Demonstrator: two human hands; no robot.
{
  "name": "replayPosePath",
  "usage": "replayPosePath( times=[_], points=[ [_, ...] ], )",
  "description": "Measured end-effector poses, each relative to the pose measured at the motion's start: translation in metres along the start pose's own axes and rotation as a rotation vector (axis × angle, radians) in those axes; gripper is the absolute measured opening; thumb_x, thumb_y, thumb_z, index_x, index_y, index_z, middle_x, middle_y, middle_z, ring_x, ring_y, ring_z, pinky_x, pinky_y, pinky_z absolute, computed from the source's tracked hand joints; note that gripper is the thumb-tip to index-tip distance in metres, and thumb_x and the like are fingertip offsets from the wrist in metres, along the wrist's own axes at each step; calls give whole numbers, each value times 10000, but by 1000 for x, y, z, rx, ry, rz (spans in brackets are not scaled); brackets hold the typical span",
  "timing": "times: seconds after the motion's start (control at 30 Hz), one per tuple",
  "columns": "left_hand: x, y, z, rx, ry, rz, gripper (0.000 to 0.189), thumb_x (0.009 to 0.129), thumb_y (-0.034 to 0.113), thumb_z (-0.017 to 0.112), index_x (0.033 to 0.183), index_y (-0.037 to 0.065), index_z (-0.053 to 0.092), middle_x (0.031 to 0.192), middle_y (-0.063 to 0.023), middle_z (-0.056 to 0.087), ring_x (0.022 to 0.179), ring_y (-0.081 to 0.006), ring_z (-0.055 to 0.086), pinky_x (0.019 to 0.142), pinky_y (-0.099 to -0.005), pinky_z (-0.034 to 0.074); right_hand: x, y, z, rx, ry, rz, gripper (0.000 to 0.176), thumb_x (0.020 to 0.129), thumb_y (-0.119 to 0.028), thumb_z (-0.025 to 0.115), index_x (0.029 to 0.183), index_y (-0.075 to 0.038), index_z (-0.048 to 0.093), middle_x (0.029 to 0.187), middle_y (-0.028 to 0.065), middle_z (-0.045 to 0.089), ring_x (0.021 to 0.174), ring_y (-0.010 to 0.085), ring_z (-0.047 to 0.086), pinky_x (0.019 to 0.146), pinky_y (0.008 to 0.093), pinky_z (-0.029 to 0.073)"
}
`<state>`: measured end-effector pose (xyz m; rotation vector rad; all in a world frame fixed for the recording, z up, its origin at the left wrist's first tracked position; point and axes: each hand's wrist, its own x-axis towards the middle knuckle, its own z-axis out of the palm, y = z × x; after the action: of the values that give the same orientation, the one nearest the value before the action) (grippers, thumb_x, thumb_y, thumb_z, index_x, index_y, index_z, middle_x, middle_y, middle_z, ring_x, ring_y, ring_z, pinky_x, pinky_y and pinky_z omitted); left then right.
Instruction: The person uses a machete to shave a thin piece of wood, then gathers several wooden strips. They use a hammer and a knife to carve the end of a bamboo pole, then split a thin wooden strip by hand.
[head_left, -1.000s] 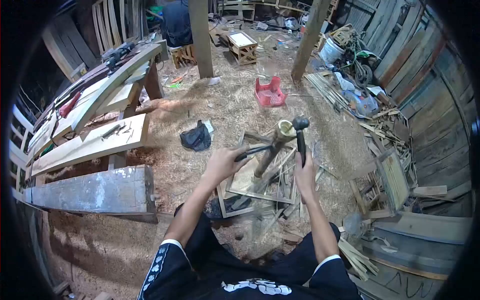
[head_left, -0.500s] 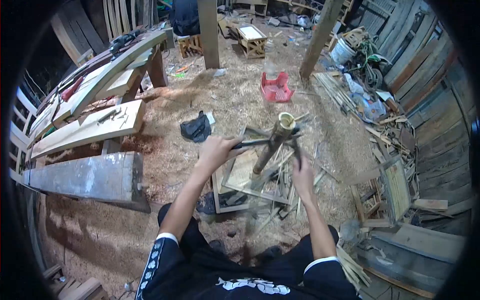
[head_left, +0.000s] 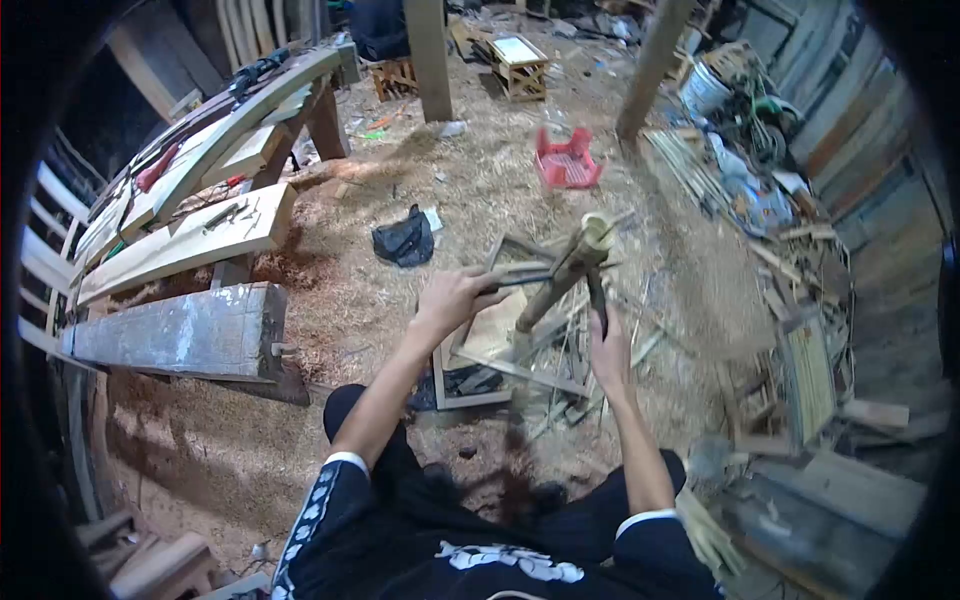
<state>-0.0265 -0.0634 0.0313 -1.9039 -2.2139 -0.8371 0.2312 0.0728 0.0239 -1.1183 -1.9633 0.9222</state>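
Note:
A round bamboo or wooden post (head_left: 548, 298) leans a little to the right in front of me, its pale cut top uppermost. My left hand (head_left: 452, 300) is closed round the handle of a dark, narrow tool (head_left: 525, 281) that reaches to the post's left side. On the right, my right hand (head_left: 609, 350) grips a dark handle (head_left: 598, 300) whose upper end meets the post just below its top. What kind of tools these are is too blurred to tell. Wooden frames (head_left: 475, 400) lie on the ground around the post's foot.
Planks on a workbench (head_left: 190, 240) stand at the left. A black plastic bag (head_left: 404, 238) and a red plastic stool (head_left: 568, 162) lie ahead. Wood scraps (head_left: 800, 370) and a white bucket (head_left: 704, 92) are at the right. Two upright posts rise beyond.
The view has shifted slightly, so most things sit a little further right. The post's top is now tilted more to the right. Both hands keep their grips.

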Motion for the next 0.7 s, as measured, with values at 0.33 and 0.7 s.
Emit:
replayPosePath(
  times=[0.33,0.7],
  points=[
    [5,0,3,-3,65,-2,384,855,418,741,1144,166,754,807,-77,712,613,-268,663,567,-368,529,33,-35,-12,376,531,-114,204,1064,-254,477,1012,-60,507,619,-30,439,492,84,456,408,261,378],
    [10,-6,23,-14,33,-38,373,853,430,750,1137,189,764,873,-84,752,606,-261,694,566,-353,549,38,-16,-26,222,147,81,460,1070,-305,435,1454,-52,444,653,30,461,535,137,468,517,320,403]
  ],
)
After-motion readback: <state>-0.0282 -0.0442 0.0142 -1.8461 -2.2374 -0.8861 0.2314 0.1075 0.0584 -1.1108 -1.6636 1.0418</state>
